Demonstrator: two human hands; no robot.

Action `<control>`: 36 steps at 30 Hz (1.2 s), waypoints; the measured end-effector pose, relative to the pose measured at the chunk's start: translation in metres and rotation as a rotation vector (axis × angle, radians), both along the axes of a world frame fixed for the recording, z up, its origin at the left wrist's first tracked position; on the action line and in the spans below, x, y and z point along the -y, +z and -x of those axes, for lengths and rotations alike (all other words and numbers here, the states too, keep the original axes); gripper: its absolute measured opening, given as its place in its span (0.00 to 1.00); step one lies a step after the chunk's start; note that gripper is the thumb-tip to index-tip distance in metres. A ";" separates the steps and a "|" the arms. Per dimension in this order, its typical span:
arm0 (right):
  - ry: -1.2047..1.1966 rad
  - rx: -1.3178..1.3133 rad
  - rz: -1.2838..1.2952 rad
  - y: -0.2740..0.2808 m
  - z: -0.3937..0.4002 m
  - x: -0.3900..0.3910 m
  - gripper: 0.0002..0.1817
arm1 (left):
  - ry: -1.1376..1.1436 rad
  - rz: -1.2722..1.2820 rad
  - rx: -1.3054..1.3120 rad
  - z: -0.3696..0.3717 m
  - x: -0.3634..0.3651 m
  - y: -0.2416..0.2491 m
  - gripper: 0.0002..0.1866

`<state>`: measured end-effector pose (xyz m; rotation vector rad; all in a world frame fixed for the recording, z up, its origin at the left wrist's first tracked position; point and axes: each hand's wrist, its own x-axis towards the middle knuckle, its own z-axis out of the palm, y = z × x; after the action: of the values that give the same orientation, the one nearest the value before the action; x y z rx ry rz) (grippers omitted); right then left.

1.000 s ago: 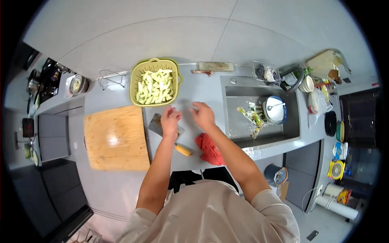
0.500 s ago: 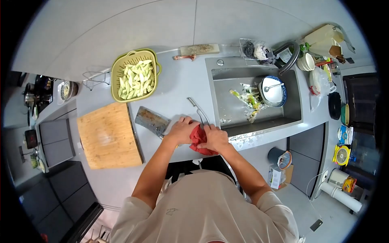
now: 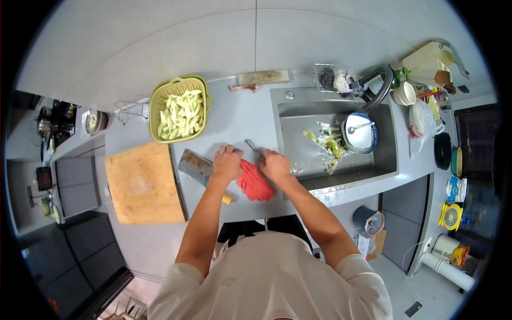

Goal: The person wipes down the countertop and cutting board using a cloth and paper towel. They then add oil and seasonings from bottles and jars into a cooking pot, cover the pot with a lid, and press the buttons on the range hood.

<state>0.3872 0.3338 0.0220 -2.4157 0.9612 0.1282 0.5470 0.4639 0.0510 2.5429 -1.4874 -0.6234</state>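
A crumpled red cloth [image 3: 255, 181] lies on the counter between my two hands. My left hand [image 3: 228, 162] is closed on its upper left edge, fingers curled. At the cloth's upper right edge my right hand [image 3: 275, 166] is closed too, its thumb side against the fabric. A peeler [image 3: 250, 144] points out beyond my right hand, which hides its lower end. To the left, a cleaver [image 3: 194, 165] lies flat with a dark, wet-looking blade. My left wrist and forearm cover part of it, and its yellow handle end shows below.
A wooden cutting board [image 3: 143, 184] lies at left. Behind it, a yellow-green basket [image 3: 207, 101] holds cut pale green vegetable pieces. At right, the sink [image 3: 298, 181] contains vegetable scraps and a blue-rimmed bowl [image 3: 375, 133]. A whetstone [image 3: 264, 77] rests by the wall.
Both hands have moved up and apart. The bunched red cloth is now spread out more between them and shifted left. The cleaver's yellow handle end has come into fuller view.
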 end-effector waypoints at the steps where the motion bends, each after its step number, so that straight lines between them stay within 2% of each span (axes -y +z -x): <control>1: 0.008 -0.012 -0.014 0.001 -0.008 0.008 0.14 | 0.011 0.064 0.014 -0.001 0.004 0.003 0.26; 2: 0.017 -0.027 -0.030 0.003 -0.015 0.016 0.13 | 0.042 0.116 -0.015 -0.005 0.010 0.004 0.28; 5: -0.070 0.180 0.081 0.008 -0.038 0.063 0.14 | 0.161 0.277 -0.115 -0.023 0.045 -0.002 0.34; 7: 0.010 0.276 0.277 0.021 -0.062 0.106 0.14 | 0.278 0.393 -0.193 -0.041 0.074 -0.005 0.35; 9: 0.046 0.190 0.409 0.035 -0.092 0.146 0.14 | 0.259 0.460 -0.190 -0.062 0.102 -0.002 0.35; 11: 0.028 0.236 0.472 0.024 -0.122 0.186 0.12 | 0.247 0.505 -0.160 -0.083 0.132 -0.009 0.35; 13: 0.063 0.175 0.508 0.023 -0.146 0.210 0.12 | 0.250 0.484 -0.189 -0.100 0.148 -0.009 0.35; 17: 0.140 0.064 0.558 0.013 -0.175 0.229 0.11 | 0.288 0.416 -0.201 -0.102 0.147 -0.017 0.34; 20: 0.141 0.043 0.517 0.010 -0.178 0.227 0.13 | 0.314 0.509 -0.215 -0.090 0.130 -0.042 0.32; 23: 0.122 0.389 0.545 0.017 -0.176 0.194 0.13 | 0.437 0.507 -0.320 -0.073 0.095 -0.037 0.29; 26: -0.028 0.431 -0.061 0.009 -0.175 0.136 0.22 | 0.664 0.671 -0.578 -0.056 0.041 -0.031 0.25; 27: -0.062 0.442 -0.214 0.005 -0.177 0.114 0.27 | 0.761 0.679 -0.599 -0.052 0.023 -0.031 0.25; 29: -0.210 0.389 -0.689 0.024 -0.190 0.058 0.36 | 0.948 0.696 -0.646 -0.049 -0.017 -0.029 0.23; 32: -0.250 0.408 -0.900 0.041 -0.218 -0.001 0.41 | 1.127 0.657 -0.642 -0.045 -0.063 -0.007 0.23; 33: -0.235 0.405 -0.992 0.041 -0.225 -0.010 0.34 | 1.146 0.686 -0.625 -0.046 -0.077 -0.010 0.24; 36: -0.225 0.411 -0.986 0.018 -0.241 -0.024 0.22 | 1.170 0.680 -0.676 -0.052 -0.116 0.001 0.25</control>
<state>0.6283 0.3575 0.0404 -1.3495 0.7198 0.0090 0.5994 0.5803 0.0516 1.8578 0.1053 -0.5218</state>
